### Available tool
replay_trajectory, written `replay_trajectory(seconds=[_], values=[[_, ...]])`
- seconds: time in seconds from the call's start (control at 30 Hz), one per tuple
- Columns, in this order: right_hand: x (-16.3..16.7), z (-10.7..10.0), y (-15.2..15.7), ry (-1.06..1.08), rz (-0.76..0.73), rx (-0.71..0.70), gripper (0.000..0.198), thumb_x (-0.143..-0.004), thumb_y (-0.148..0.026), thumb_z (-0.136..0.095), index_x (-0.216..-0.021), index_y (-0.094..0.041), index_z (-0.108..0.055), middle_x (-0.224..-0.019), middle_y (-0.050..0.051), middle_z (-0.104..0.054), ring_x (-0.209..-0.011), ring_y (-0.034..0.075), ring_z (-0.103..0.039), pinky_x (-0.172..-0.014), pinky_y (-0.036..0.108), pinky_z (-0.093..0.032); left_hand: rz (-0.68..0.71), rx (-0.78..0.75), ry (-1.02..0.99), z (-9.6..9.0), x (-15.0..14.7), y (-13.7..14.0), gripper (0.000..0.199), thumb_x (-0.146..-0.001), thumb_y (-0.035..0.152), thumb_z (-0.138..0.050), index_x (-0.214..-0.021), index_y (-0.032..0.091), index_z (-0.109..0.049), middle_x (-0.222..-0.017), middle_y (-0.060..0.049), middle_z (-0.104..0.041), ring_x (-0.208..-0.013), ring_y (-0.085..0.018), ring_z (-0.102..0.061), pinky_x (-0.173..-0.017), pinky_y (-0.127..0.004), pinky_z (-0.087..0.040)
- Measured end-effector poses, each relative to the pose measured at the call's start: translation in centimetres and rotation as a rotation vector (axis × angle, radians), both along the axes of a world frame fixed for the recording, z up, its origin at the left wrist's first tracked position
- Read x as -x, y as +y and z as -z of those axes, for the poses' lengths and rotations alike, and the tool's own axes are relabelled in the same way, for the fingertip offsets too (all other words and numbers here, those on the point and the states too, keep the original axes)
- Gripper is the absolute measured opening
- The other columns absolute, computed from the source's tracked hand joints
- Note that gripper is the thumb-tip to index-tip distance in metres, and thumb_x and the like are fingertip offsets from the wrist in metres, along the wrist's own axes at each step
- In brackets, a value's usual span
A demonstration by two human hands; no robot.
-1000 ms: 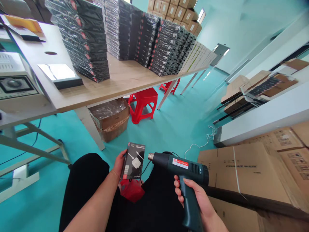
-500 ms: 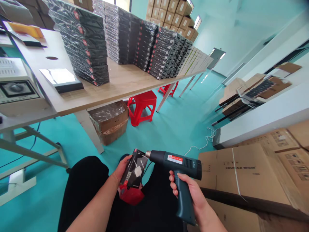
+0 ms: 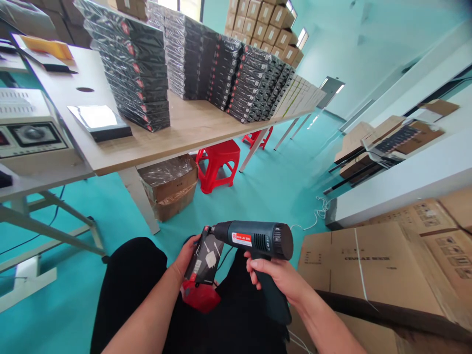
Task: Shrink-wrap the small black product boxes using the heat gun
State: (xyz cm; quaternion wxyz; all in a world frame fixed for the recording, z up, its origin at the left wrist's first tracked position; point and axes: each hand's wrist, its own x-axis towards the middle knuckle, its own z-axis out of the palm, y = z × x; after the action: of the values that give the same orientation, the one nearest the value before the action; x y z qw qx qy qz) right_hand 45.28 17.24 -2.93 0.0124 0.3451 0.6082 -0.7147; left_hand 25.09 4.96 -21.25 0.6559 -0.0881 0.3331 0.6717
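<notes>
Your left hand holds the box low in front of you, over your lap and apart from the counter. Its fingers grip the left edge; the box is tilted, with its dark printed face up, showing a white plug and a cable. Your right hand has its fingers clenched around the handle of the heat gun, which lies nearly level and points left. The nozzle is over the far end of the box; you cannot tell from here whether it touches. Below the box, between your black-clad legs, a red surface shows.

To the far left, the counter bears tall wrapped stacks of dark boxes, and near its left end lies a flat case with a shiny top. A machine with a dial stands left of that. Under the counter are an open carton lined with clear plastic and, just right of it, a red stool. Large cartons stand near you on the right, with a white cable on the floor beyond them.
</notes>
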Motion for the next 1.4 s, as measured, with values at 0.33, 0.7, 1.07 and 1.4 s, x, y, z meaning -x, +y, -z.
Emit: replay_trajectory(seconds=[0.33,0.7,1.07,1.4], values=[[-0.1,0.3,-1.2,0.02,-0.057,-0.055,0.023,-0.073,-0.029,-0.056,-0.089,-0.015,-0.063,-0.069,0.003,-0.061,-0.057,0.013,-0.055,-0.054,0.027,-0.044,-0.073,0.02,0.004,-0.1,0.5,0.2,0.034,-0.074,0.042,-0.05,-0.078,0.01,-0.063,-0.064,-0.009,-0.067,-0.054,-0.022,-0.062,-0.054,-0.032,-0.048],[-2.9,1.9,-1.1,-0.06,0.109,0.029,0.03,-0.074,-0.03,-0.056,-0.099,-0.014,-0.059,-0.079,0.005,-0.06,-0.06,0.013,-0.055,-0.054,0.027,-0.045,-0.173,-0.063,-0.058,-1.3,0.8,-0.1,0.041,-0.072,0.046,-0.05,-0.085,0.009,-0.063,-0.075,-0.011,-0.068,-0.069,-0.025,-0.064,-0.066,-0.036,-0.05],[-0.4,0.7,-1.3,0.116,0.136,0.173,0.029,-0.074,-0.028,-0.057,-0.099,-0.015,-0.059,-0.081,0.006,-0.061,-0.06,0.012,-0.056,-0.053,0.025,-0.046,-0.101,-0.065,-0.017,-1.3,0.2,0.3,0.037,-0.075,0.039,-0.05,-0.091,0.007,-0.061,-0.079,-0.012,-0.068,-0.072,-0.025,-0.064,-0.068,-0.035,-0.05],[-0.1,1.4,3.6,0.04,0.149,0.05,0.028,-0.072,-0.029,-0.058,-0.095,-0.014,-0.059,-0.079,0.007,-0.062,-0.063,0.014,-0.058,-0.052,0.025,-0.048,-0.121,-0.031,0.0,-0.7,0.5,-0.1,0.042,-0.074,0.041,-0.051,-0.091,0.005,-0.061,-0.076,-0.014,-0.067,-0.068,-0.026,-0.064,-0.067,-0.038,-0.05]])
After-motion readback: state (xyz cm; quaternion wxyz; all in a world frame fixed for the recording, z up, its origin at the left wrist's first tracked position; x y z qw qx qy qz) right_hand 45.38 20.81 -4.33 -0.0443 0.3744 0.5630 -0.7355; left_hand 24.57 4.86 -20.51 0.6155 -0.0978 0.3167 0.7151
